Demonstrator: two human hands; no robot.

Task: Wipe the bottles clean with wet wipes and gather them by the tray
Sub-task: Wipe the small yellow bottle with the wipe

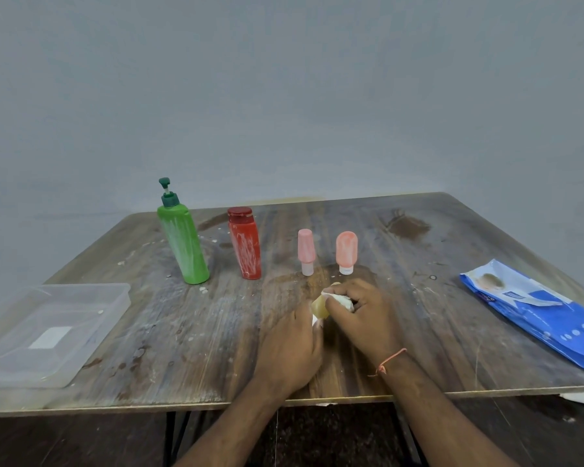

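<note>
Most of the small yellow bottle [319,307] is hidden between the left hand [289,352] and the right hand [359,315]. The white wipe [339,301] is mostly tucked under the right hand's fingers. The clear tray [53,332] is cut off at the left edge. The print on the blue wipes pack [533,313] is too blurry to read.

I'm seeing two bare forearms, no sleeves showing; the right wrist [390,360] is wearing a thin orange-pink thread bracelet [386,362], knotted.
</note>
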